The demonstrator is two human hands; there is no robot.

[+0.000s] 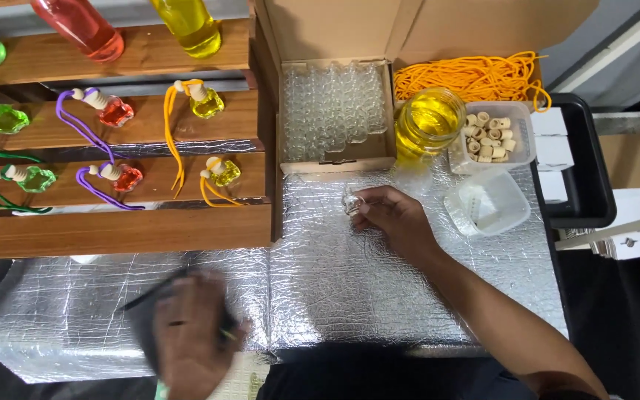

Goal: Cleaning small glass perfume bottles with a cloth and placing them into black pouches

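Note:
My right hand (392,221) rests on the silver foil mat (335,289) and pinches a small clear glass bottle (352,201) between fingers and thumb. My left hand (190,333), blurred by motion, hovers low at the front left of the mat and grips a thin dark stick-like tool (158,290); its exact kind I cannot tell. A cardboard box of several empty clear bottles (335,111) stands just beyond the right hand. A glass jar of yellow liquid (427,122) sits to the box's right.
Wooden stepped shelves (127,230) at left carry small filled bottles with green, red and yellow liquid and coloured cords. At back right lie orange cords (475,74), a clear tub of wooden caps (492,137), an empty clear tub (487,204) and a black tray (587,163).

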